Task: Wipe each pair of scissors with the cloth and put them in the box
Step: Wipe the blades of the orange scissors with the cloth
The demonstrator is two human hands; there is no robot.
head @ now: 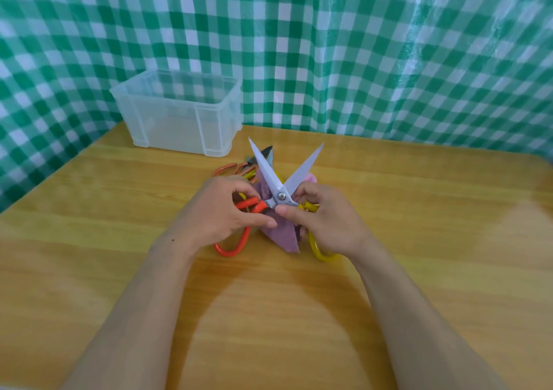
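The left grip point(221, 207) covers most of the orange handle point(230, 249) of the open scissors point(270, 174), so only the bottom of its loop shows. The right grip point(326, 219) hides the yellow handle point(321, 255) in the same way. The purple cloth point(284, 234) lies behind both grips and the blades, and only a lower corner and some scraps are visible. Just above the grips at mid-frame, a heap of other scissors point(239, 169) is mostly hidden, so I can't count them. The box point(179, 120) has cloudy walls and I can't make out its inside. Both forearms are cut off by the bottom edge. The table point(419, 210) runs out of frame at the left, right and bottom. The checked curtain point(389, 45) blurs toward the corners.
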